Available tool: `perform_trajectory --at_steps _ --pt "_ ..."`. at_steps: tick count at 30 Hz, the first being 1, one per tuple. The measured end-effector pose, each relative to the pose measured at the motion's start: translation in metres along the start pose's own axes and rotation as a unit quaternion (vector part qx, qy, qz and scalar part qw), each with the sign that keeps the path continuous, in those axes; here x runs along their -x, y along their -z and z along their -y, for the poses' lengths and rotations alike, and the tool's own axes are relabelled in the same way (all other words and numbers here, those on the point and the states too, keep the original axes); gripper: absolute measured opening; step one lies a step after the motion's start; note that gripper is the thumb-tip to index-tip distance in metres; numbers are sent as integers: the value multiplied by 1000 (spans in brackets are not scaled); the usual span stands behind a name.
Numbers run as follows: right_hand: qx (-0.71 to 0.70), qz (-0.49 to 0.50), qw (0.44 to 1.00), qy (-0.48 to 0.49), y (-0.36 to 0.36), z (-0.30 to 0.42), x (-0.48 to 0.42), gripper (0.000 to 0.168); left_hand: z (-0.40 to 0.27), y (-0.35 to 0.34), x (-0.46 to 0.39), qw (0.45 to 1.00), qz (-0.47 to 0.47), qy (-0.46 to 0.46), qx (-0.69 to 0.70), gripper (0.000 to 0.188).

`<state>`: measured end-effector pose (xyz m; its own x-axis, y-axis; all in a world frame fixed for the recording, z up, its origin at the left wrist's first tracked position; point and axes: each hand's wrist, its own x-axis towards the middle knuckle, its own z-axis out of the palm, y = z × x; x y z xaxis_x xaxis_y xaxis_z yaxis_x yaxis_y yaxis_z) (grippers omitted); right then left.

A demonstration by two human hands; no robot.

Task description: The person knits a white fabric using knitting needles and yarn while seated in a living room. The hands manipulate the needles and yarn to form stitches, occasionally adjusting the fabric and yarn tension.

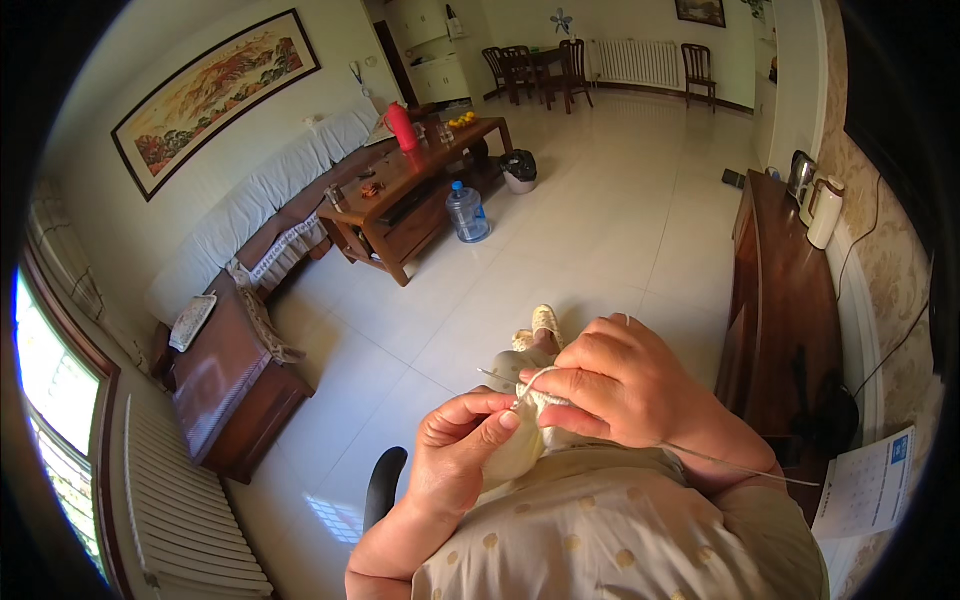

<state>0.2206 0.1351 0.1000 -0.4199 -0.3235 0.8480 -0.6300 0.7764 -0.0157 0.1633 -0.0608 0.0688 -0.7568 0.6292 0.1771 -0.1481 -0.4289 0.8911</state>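
Cream knitting [551,403] is between my two hands, above my lap. My left hand [466,442] pinches its edge between thumb and forefinger. A thin metal needle [495,375] points up and left from the work near my right fingers. My right hand [622,375] grips the other side of the knitting, with cream yarn [537,377] looped at its forefinger. Another thin shaft or cord [739,469] extends from under my right wrist to the right; which it is, I cannot tell.
A chair armrest [385,480] is at my left. The wooden cabinet [787,300] on the right holds a white kettle [825,213]; a calendar [862,484] stands nearby. Ahead are a wooden coffee table [390,217], a water jug [468,214] and a lined bin [519,172].
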Motion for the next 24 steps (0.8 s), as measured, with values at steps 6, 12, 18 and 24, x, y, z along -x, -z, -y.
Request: perform_trajectory --at_steps 6,12,18,24 --pt "-98 39 994 -13 13 -6 2 24 -7 -3 2 999 16 40 23 16" --pt "-263 87 960 -26 20 -17 5 20 -11 -1 1 999 25 32 19 14" --pt "-276 108 954 -36 23 -17 5 19 -7 4 1 998 66 8 -14 15" --pt "-106 84 991 -15 16 -4 1 19 -4 -1 -2 998 40 43 -19 16"
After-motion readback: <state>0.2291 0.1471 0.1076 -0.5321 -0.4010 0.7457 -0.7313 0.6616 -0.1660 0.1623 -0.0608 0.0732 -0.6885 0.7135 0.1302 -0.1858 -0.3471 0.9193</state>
